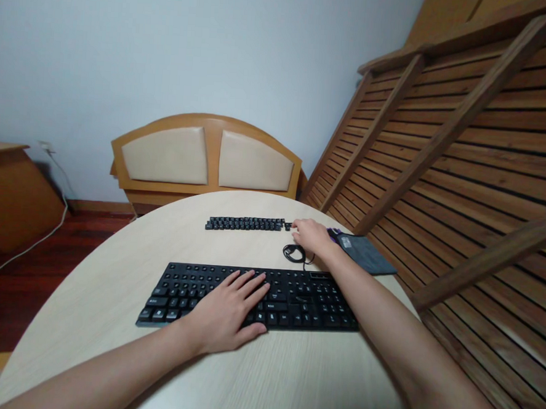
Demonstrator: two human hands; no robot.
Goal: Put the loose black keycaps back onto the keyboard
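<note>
A black keyboard (289, 319) lies on the round, pale wood table (127, 245) in front of me. My left hand (232, 307) rests flat across its middle keys, fingers spread and thumb at the front edge. Farther back, loose black keycaps (244, 224) stand in neat rows. At the right end of those rows is my right hand (310, 234), its fingers bent and drawn together at a small black keycap (288, 226). The fingertips partly hide what they grip. Below that hand, a coiled black cable (293, 252) runs to the keyboard's back edge.
A dark grey pouch (367, 253) with something purple at its end lies at the table's right side, partly behind my right forearm. Slatted wooden panels (446, 172) lean along the right. A padded headboard (215, 158) stands behind the table, against the wall.
</note>
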